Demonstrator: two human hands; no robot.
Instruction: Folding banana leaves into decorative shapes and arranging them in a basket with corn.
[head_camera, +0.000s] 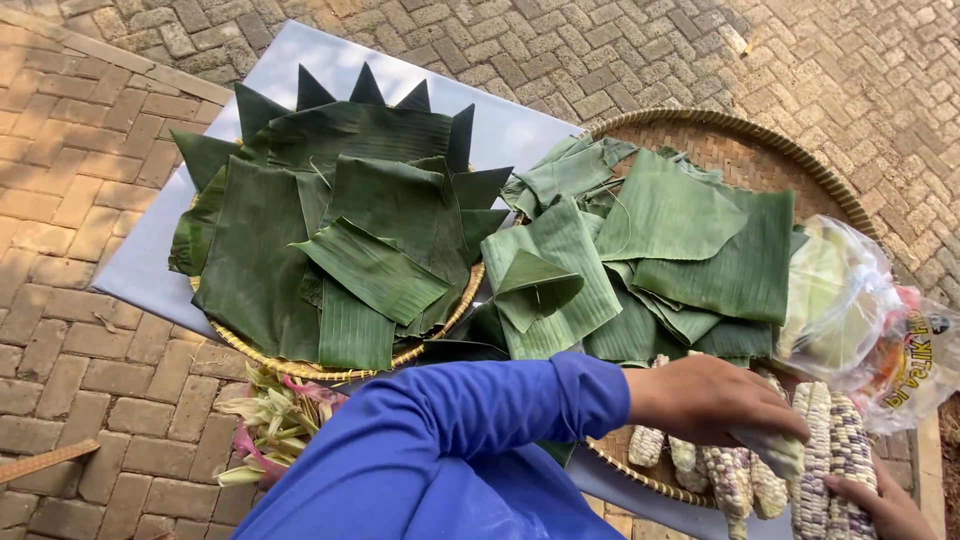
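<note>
Closing around a pale cob, the left hand reached across from a blue sleeve, with the fingers curled over the cob's top and the thumb tucked beneath. The right hand lay at the lower right corner with its fingertips touching the mottled cobs. So much of it was cut off by the frame edge that I could not tell whether it gripped them or only steadied them.

The cobs, speckled white and purple, lay side by side at the near rim of a round woven tray. By my judgement the step in hand was the lifting of a single cob from that row. Any further move would call for a firm hold on the pale cob, and for the neighbouring cobs to be kept from rolling off the rim.

Light green leaf pieces covered most of that tray, one of them folded into a small cone. A clear plastic bag of pale green contents sat just beside the cobs on the right.

To the left a second woven tray held darker leaf pieces, with a fan of pointed tips at its far edge. Both trays rested on a pale board over brick paving. A heap of husks lay on the bricks near the sleeve.
</note>
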